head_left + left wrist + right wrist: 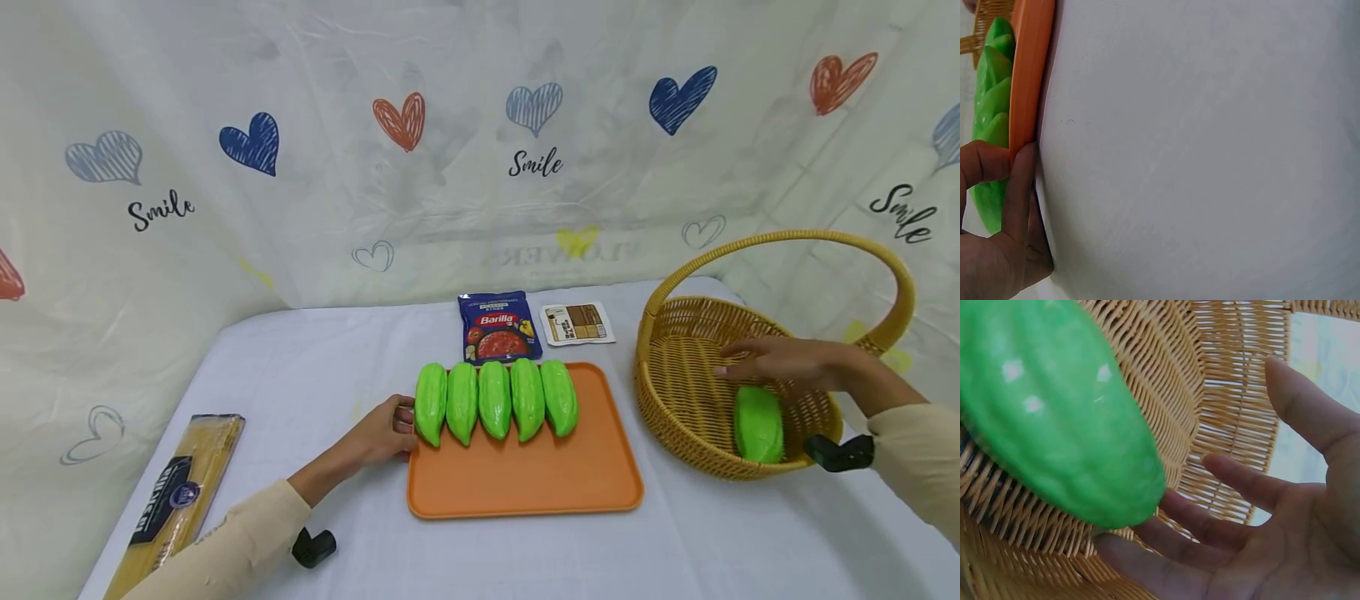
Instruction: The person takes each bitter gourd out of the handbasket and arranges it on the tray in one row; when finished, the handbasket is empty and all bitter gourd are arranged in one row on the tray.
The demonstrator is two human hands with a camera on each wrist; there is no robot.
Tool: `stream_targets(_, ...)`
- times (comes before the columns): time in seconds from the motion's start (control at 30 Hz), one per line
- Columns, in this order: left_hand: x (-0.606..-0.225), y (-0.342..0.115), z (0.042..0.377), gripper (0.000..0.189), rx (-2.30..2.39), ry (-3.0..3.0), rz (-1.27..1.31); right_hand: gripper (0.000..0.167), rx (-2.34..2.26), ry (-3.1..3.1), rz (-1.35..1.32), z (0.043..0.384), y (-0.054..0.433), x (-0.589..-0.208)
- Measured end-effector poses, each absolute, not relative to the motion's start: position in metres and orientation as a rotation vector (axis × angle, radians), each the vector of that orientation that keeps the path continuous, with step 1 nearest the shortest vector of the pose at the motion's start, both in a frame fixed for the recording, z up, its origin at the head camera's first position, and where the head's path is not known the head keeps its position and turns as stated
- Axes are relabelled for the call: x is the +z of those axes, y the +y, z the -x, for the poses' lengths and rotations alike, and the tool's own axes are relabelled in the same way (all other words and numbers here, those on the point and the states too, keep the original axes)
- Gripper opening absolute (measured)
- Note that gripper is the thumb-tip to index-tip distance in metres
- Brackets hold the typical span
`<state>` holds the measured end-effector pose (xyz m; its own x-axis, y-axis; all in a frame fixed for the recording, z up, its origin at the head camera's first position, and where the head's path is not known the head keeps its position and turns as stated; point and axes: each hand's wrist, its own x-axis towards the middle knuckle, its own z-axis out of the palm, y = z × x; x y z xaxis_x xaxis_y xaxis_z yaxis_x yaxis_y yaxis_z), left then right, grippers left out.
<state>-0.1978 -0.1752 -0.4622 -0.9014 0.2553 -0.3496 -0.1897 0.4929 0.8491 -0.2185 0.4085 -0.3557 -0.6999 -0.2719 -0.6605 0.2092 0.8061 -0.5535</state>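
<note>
My left hand [386, 433] pinches the left rim of an orange tray [525, 483], with thumb and finger on its edge in the left wrist view. Several bright green bitter melons [495, 400] lie side by side along the tray's far half, the leftmost close by my fingers. On the right, my right hand [787, 362] reaches inside a wicker basket [686, 358]. Its fingers are spread, and the fingertips are right at the end of another green bitter melon [1054, 419] lying in the basket. Nothing is gripped between thumb and fingers there.
Behind the tray lie a blue Barilla pouch [498, 327] and a small white-and-brown packet [577, 323]. A pack of spaghetti [180, 492] rests at the table's left edge. The basket's tall handle [787, 237] arches over it. A printed curtain [450, 192] hangs behind the table.
</note>
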Motion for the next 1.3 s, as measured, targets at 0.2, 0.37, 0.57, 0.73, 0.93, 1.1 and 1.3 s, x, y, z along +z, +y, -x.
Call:
stream_targets(0.2,-0.462,-0.176,0.197,0.07,1.382,2.312,-0.048,0.085,-0.842,2.228,0.1,0.225,0.4,-0.361)
stream_targets(0.37,-0.462,-0.176,0.196,0.07,1.385,2.309,-0.042,0.085,-0.839,2.244,0.155,0.23,0.395,-0.366)
stream_targets(0.57,-0.461,-0.173,0.194,0.069,1.379,2.309,-0.038,0.084,-0.84,2.289,0.202,0.232,0.391,-0.37)
stream_targets(0.73,-0.461,-0.173,0.194,0.069,1.371,2.317,-0.042,0.087,-0.883,2.272,0.24,0.234,0.387,-0.374)
stream_targets(0.93,-0.462,-0.172,0.197,0.068,1.361,2.331,-0.024,0.081,-0.837,2.253,0.272,0.235,0.382,-0.375)
stream_targets(1.1,-0.461,-0.172,0.198,0.069,1.358,2.333,-0.024,0.075,-0.789,2.194,0.272,0.235,0.375,-0.377)
stream_targets(1.3,-0.458,-0.173,0.197,0.069,1.355,2.328,-0.042,0.073,-0.79,2.152,0.283,0.237,0.371,-0.378)
